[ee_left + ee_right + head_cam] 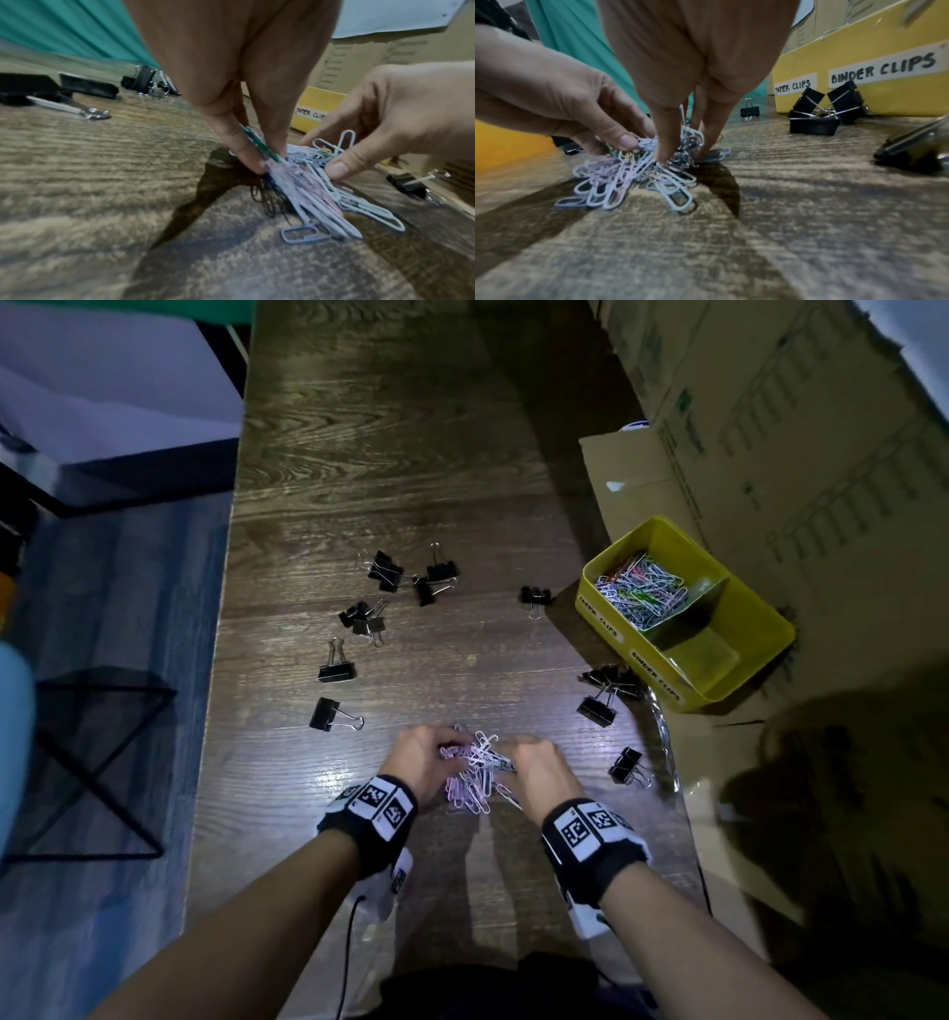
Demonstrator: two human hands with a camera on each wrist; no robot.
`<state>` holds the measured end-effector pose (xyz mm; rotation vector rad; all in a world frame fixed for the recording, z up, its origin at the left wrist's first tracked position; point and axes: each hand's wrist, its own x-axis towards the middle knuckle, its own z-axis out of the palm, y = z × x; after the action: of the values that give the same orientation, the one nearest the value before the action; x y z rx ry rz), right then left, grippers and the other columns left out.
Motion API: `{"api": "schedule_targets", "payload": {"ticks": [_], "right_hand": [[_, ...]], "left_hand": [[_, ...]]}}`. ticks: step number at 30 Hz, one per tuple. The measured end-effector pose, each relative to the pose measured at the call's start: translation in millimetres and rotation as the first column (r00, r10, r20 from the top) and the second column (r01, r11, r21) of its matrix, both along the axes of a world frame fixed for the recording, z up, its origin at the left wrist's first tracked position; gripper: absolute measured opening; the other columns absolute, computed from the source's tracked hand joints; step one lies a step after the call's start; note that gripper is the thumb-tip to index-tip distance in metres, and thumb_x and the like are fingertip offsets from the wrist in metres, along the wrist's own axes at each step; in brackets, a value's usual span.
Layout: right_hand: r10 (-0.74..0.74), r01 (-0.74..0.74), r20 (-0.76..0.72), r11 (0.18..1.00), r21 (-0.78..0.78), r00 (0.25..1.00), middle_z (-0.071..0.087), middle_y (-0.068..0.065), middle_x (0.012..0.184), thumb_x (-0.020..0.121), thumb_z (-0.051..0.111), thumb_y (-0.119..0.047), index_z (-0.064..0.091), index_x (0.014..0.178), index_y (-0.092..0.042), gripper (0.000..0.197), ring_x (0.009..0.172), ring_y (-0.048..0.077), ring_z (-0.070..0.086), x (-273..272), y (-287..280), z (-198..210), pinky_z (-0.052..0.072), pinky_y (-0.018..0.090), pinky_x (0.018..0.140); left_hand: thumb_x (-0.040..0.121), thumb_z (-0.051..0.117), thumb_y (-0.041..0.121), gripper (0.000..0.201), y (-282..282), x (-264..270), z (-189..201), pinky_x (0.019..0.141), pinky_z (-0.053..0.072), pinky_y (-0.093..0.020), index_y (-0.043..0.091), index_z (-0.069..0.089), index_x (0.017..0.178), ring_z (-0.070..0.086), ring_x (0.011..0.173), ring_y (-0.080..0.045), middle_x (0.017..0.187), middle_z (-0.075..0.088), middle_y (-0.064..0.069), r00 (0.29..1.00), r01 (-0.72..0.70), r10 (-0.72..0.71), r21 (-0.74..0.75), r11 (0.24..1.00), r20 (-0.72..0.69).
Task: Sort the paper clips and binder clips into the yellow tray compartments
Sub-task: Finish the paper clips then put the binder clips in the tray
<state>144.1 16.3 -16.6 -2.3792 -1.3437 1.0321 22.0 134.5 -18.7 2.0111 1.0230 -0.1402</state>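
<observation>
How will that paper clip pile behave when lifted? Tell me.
The paper clip pile looks loose and tangled, so it will probably sag and shed clips. Both the left hand and right hand pinch it, so a two-handed scoop likely holds better.

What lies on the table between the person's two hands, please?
A pile of paper clips, pinched by left hand and right hand; clearest in the head view.

The heap of paper clips [475, 775] is partly hidden under both hands in the head view. The tray [859, 50] is cut off at the right wrist view's edge. The binder clip [911, 150] there is blurred.
</observation>
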Motion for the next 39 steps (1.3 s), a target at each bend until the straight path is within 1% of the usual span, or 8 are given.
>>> {"api": "schedule_targets", "payload": {"ticks": [7,11,13,15,23,28,34,39], "right_hand": [[-0.136,0.141,-0.106,0.989,0.047,0.985,0.068,0.015,0.112,0.088,0.065,-0.017,0.065,0.12,-0.019,0.032,0.098,0.025,0.064,14,-6,6,0.049,0.03,0.091],[-0.219,0.244,-0.212,0.965,0.098,0.952,0.069,0.005,0.104,0.084,0.07,-0.024,0.067,0.117,-0.022,0.033,0.06,-0.005,0.06,24,-11,11,0.047,0.018,0.07],[-0.266,0.31,-0.274,0.941,0.132,0.924,0.07,0.004,0.105,0.08,0.073,-0.028,0.068,0.114,-0.026,0.034,0.068,-0.001,0.064,27,-14,16,0.053,0.023,0.077],[-0.329,0.405,-0.345,0.897,0.175,0.879,0.069,0.005,0.111,0.076,0.076,-0.027,0.07,0.11,-0.027,0.034,0.086,0.012,0.066,31,-17,25,0.053,0.026,0.086],[-0.409,0.693,-0.596,0.609,0.386,0.691,0.072,-0.006,0.097,0.069,0.08,-0.009,0.073,0.097,-0.024,0.033,0.088,0.003,0.067,61,-22,75,0.053,0.018,0.081],[-0.409,0.747,-0.635,0.472,0.468,0.656,0.074,-0.016,0.085,0.066,0.081,-0.008,0.073,0.088,-0.035,0.036,0.083,0.006,0.069,93,-23,95,0.055,0.028,0.081],[-0.448,0.767,-0.623,0.382,0.515,0.642,0.072,-0.02,0.087,0.067,0.081,-0.009,0.073,0.089,-0.031,0.032,0.088,0.003,0.069,130,-19,110,0.053,0.019,0.079],[-0.485,0.804,-0.642,0.316,0.504,0.593,0.072,-0.013,0.085,0.071,0.078,0.0,0.071,0.097,-0.019,0.033,0.082,0.0,0.068,163,-4,116,0.051,0.014,0.073]], "left_hand": [[0.076,0.071,-0.004,0.016,13,-6,-3,0.057,0.056,-0.017,-0.001,0.072,0.092,0.063,0.069,-0.019,0.079,0.069,-0.006,0.949,-0.271,0.309,-0.346,0.898,0.058],[0.074,0.071,-0.006,0.013,24,-11,1,0.057,0.056,-0.018,0.002,0.072,0.084,0.063,0.059,-0.013,0.067,0.071,0.001,0.919,-0.312,0.388,-0.474,0.823,0.069],[0.072,0.072,-0.006,0.013,32,-10,8,0.058,0.056,-0.018,0.007,0.073,0.078,0.063,0.058,-0.011,0.068,0.071,-0.004,0.908,-0.315,0.41,-0.507,0.803,0.085],[0.07,0.073,-0.004,0.014,41,-6,18,0.059,0.057,-0.02,0.009,0.074,0.074,0.063,0.056,-0.012,0.07,0.071,-0.009,0.906,-0.3,0.411,-0.535,0.79,0.1],[0.053,0.08,0.021,0.022,72,83,84,0.076,0.055,-0.027,0.023,0.077,0.075,0.066,0.067,-0.011,0.075,0.074,-0.001,0.922,-0.104,0.283,-0.535,0.838,0.265],[0.073,0.067,-0.008,0.015,66,180,113,0.06,0.056,-0.018,0.004,0.069,0.082,0.065,0.056,-0.008,0.063,0.071,-0.003,0.867,-0.017,0.322,-0.624,0.782,0.381],[0.075,0.075,0.008,0.012,49,269,94,0.053,0.051,-0.016,0.008,0.074,0.087,0.06,0.052,-0.005,0.07,0.07,-0.003,0.949,0.051,0.012,-0.19,0.981,0.317],[0.085,0.064,0.021,0.017,41,286,73,0.074,0.044,-0.022,0.011,0.072,0.096,0.062,0.087,-0.022,0.094,0.071,-0.012,0.921,0.379,-0.388,0.167,0.91,0.026]]}}
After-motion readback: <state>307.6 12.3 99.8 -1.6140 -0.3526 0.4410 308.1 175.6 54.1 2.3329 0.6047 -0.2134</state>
